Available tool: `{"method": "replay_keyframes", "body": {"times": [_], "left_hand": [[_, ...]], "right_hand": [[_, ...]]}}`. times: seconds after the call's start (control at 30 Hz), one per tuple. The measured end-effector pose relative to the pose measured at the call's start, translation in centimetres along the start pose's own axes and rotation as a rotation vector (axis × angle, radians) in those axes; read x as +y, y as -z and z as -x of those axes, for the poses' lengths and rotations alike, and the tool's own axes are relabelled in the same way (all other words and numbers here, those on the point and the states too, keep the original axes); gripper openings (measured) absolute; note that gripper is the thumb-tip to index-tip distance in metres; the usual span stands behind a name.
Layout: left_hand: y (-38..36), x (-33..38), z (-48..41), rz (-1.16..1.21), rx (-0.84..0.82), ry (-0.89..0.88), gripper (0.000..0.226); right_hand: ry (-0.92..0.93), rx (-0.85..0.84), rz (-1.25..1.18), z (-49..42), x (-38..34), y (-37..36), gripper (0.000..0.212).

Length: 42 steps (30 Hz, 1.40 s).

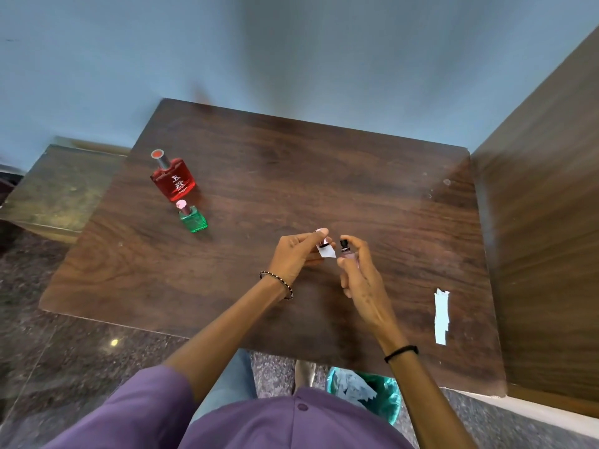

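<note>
Above the middle of the dark wooden table point(291, 163), my left hand point(296, 256) pinches a small pink cap point(322, 236) together with a white paper slip point(326, 252). Just to its right, my right hand point(359, 273) grips a small pink perfume bottle point(348, 252) with a black spray nozzle on top, index finger over the nozzle. The nozzle sits close to the paper slip. Most of the bottle is hidden by my fingers.
A red perfume bottle point(173, 179) and a small green bottle point(193, 219) with a pink cap stand at the table's left. White paper strips point(441, 315) lie near the right edge. A green bin point(385, 396) with paper scraps sits under the table. A wooden panel point(544, 222) borders the right side.
</note>
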<state>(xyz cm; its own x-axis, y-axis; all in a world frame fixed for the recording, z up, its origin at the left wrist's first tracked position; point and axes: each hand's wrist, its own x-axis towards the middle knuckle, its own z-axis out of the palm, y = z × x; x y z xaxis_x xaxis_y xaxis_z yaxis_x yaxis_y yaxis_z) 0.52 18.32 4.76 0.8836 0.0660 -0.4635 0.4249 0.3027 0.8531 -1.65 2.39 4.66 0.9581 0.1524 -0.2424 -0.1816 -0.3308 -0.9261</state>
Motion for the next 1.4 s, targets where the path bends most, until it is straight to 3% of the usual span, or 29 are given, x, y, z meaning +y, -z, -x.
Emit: {"method": "replay_keyframes", "body": {"times": [0.13, 0.33, 0.97, 1.4], "left_hand": [[-0.2, -0.1, 0.4, 0.029, -0.006, 0.025, 0.024], [-0.6, -0.1, 0.8, 0.047, 0.01, 0.053, 0.033], [-1.4, 0.6, 1.4, 0.145, -0.035, 0.162, 0.026], [-1.9, 0.5, 1.7, 0.155, -0.001, 0.182, 0.027]], "right_hand": [[0.007, -0.047, -0.014, 0.2, 0.5, -0.4, 0.046], [0.056, -0.064, 0.106, 0.5, 0.7, -0.8, 0.04], [0.237, 0.112, 0.263, 1.2, -0.6, 0.0, 0.032], [0.26, 0.142, 0.403, 2.0, 0.1, -0.1, 0.047]]}}
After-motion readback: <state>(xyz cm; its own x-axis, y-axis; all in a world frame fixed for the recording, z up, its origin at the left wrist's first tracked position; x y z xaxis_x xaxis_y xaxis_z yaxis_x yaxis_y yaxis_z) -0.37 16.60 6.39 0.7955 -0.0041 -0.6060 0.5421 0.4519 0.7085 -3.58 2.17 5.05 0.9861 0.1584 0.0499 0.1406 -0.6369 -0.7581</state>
